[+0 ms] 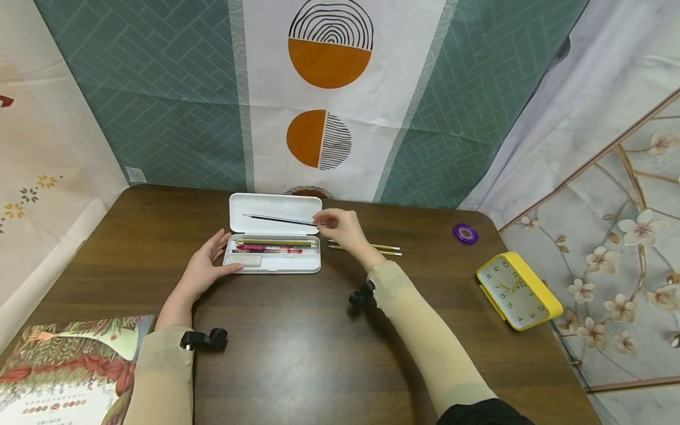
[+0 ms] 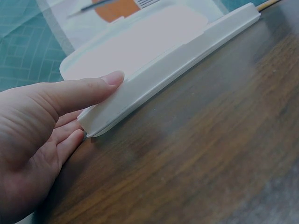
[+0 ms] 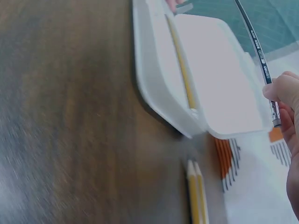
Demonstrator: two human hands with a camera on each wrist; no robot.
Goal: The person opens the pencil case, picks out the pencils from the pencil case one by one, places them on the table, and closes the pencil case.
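Resting spread fingers, the left hand (image 1: pixel 204 268) is presumably steadying the pencil case (image 1: pixel 281 264), the right hand (image 1: pixel 342 229) pinching a pencil (image 1: pixel 278 220) above.

We see a white case (image 1: pixel 287 264), a black pencil (image 1: pixel 278 220), a brown table (image 1: pixel 287 348), a yellow clock (image 1: pixel 516 291) and green cloth (image 1: pixel 175 112) (patterned like bricks).

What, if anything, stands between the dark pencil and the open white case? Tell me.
Nothing visible stands between the white case and the dark pencil in the right hand; the left hand touches only the case's left end.
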